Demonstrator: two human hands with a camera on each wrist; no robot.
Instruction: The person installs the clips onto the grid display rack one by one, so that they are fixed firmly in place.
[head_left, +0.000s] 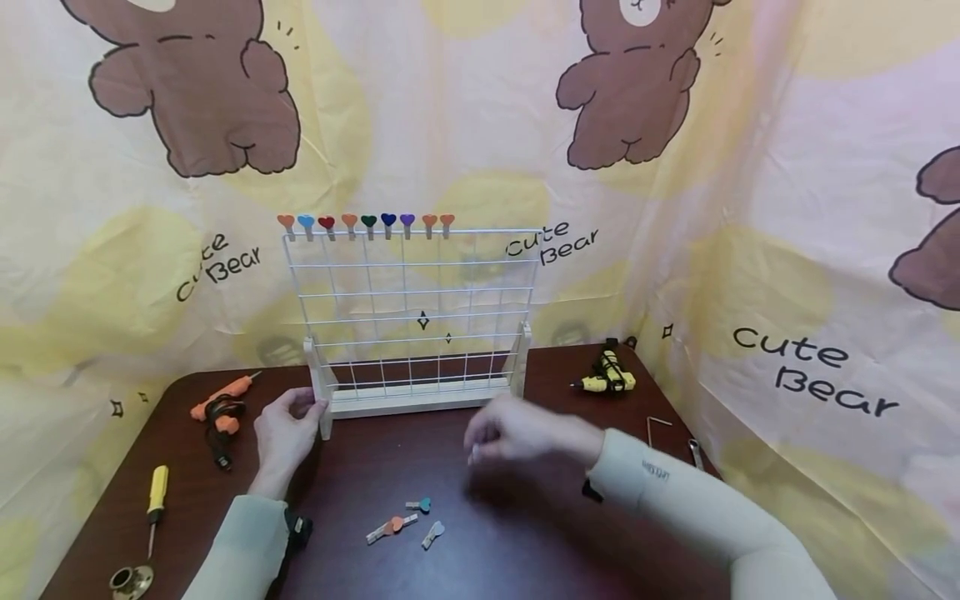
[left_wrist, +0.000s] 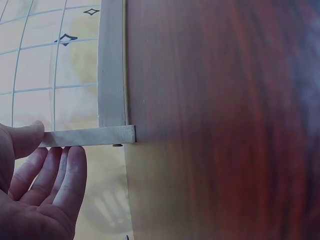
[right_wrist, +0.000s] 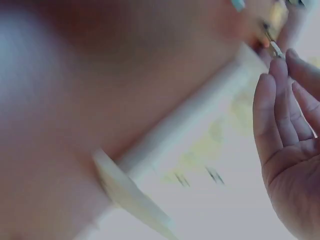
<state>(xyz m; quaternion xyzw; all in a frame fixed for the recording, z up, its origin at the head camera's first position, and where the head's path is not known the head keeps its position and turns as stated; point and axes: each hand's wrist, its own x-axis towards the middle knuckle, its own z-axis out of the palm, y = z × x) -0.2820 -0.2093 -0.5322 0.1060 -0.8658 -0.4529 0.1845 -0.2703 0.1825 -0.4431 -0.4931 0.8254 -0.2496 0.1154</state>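
My left hand (head_left: 287, 433) grips the left wooden upright (left_wrist: 90, 136) of a white wire grid rack (head_left: 420, 292), thumb on one side and fingers on the other. My right hand (head_left: 517, 429) is in front of the rack's right half, blurred. Thumb and fingertips pinch a small clothespin (right_wrist: 276, 48); its heart is not clear. Several heart clothespins sit along the rack's top wire, from an orange one (head_left: 286, 223) at the left to another orange clothespin (head_left: 447, 223) past the middle. Loose on the table lie a teal clothespin (head_left: 420, 505), a light blue clothespin (head_left: 432, 535) and orange-hearted clothespin pieces (head_left: 393, 526).
At the left of the dark table (head_left: 360, 467) lie an orange corded tool (head_left: 223, 408), a yellow-handled screwdriver (head_left: 157, 493) and a metal flange (head_left: 131, 581). At the right are a yellow corded tool (head_left: 609, 377), a hex key (head_left: 658, 421) and a wrench (head_left: 696, 454).
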